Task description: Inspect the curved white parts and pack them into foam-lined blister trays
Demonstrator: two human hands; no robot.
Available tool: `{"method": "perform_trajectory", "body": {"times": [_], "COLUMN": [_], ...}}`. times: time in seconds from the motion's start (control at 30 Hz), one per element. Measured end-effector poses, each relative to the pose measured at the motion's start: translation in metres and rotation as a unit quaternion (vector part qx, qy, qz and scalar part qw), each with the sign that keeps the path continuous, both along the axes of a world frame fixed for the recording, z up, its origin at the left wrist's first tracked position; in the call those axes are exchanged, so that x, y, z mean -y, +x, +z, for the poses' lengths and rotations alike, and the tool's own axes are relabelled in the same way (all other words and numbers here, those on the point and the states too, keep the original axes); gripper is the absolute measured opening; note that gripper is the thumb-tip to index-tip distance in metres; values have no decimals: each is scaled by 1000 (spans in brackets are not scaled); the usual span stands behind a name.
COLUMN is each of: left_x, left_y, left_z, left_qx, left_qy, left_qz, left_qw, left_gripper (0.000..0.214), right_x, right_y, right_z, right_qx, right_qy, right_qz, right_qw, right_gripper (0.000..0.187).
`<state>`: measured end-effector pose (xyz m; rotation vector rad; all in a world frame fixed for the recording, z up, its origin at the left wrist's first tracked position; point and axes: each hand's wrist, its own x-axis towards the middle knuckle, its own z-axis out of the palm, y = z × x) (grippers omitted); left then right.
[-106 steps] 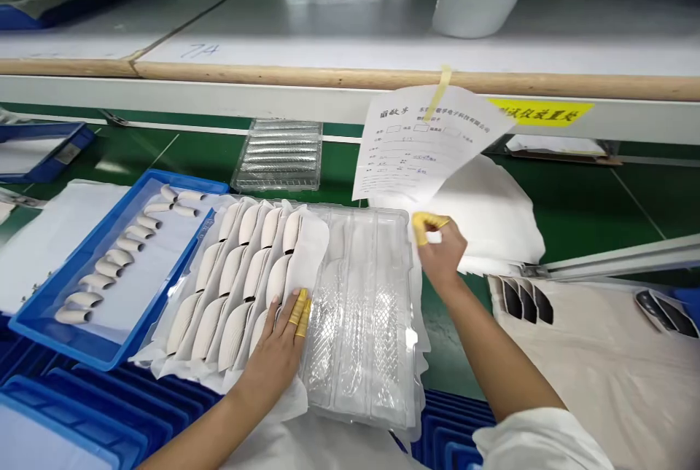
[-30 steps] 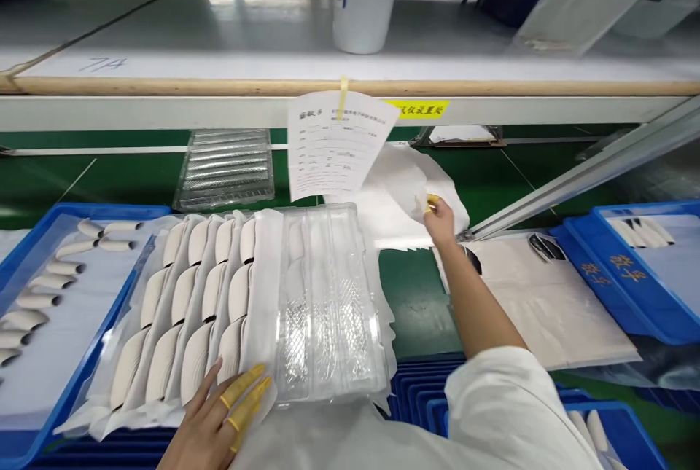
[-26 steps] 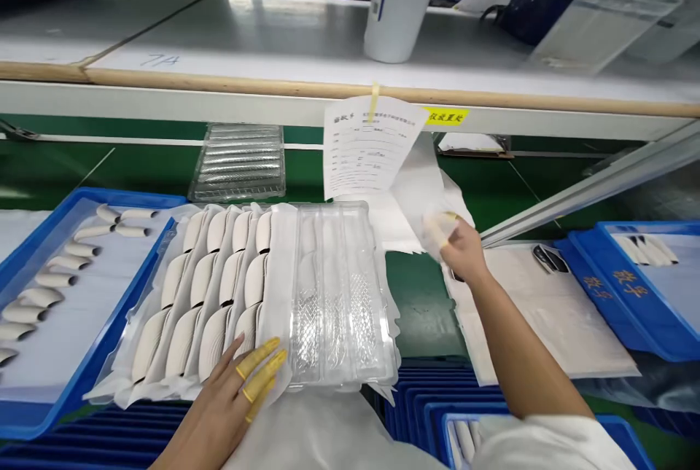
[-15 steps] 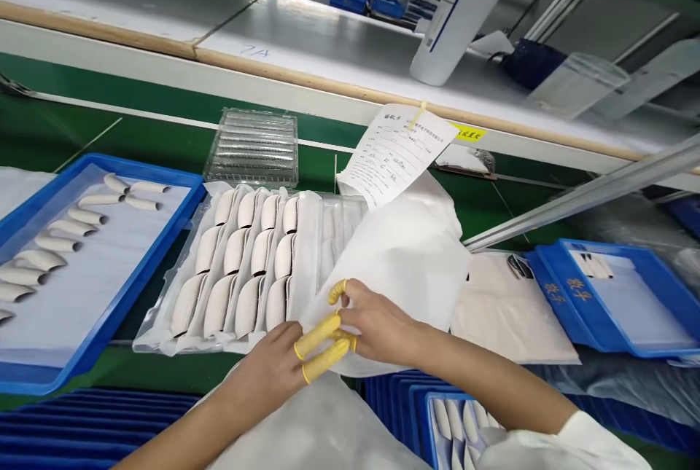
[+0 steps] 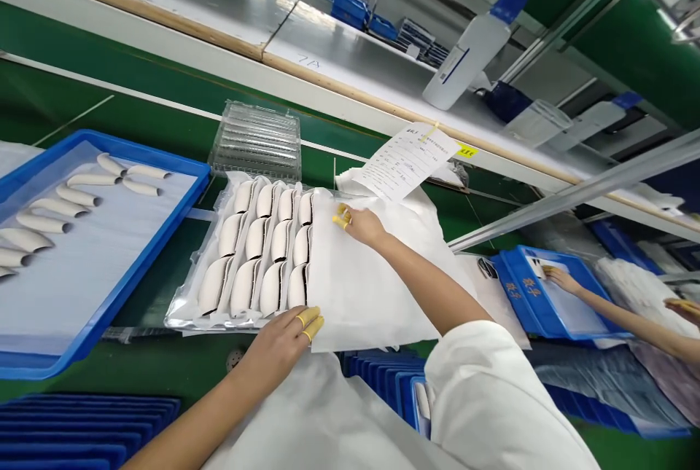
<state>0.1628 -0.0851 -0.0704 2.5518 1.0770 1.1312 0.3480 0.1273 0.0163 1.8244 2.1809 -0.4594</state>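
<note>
A clear plastic tray (image 5: 232, 320) holds rows of cream curved shell-like pieces (image 5: 254, 237) set in white paper. White paper sheets (image 5: 383, 280) lie against its right side and cover part of it. My left hand (image 5: 276, 346), with yellow finger cots on two fingers, closes on the sheet's near left edge beside the tray's corner; its thumb is hidden. Farther back, my right hand (image 5: 364, 226) bends its yellow-covered fingers in a pinch against the sheet near its far left corner. How much paper is between those fingers is hard to see.
A blue tray (image 5: 189, 197) with loose cream pieces stands left. Behind are stacked clear trays (image 5: 257, 142) and a printed paper (image 5: 407, 160). A metal bar (image 5: 525, 204) slants across the right. Another person's hand (image 5: 563, 279) reaches into blue trays (image 5: 517, 310).
My hands, together at the near edge before, have parted: the right went up and back, the left stayed near the front. The top sheet now lies flatter beside the pieces. Another person's arms have appeared.
</note>
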Motion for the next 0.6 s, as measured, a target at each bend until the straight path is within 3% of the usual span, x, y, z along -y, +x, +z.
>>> {"method": "perform_trajectory", "body": {"times": [0.17, 0.33, 0.6], "left_x": [-1, 3, 19], "left_y": [8, 17, 23], "left_z": [-10, -22, -13], "left_qx": [1, -12, -68], "left_qy": [-31, -61, -81], "left_qz": [48, 80, 97], "left_qw": [998, 995, 990], "left_gripper": [34, 36, 38], "right_x": [-30, -43, -49], "right_y": [4, 16, 16], "right_z": [-15, -25, -31], "right_qx": [18, 7, -37], "right_qy": [7, 4, 8], "right_qz": [-30, -23, 43], "right_qw": [999, 1000, 998], "right_gripper": [31, 29, 28]}}
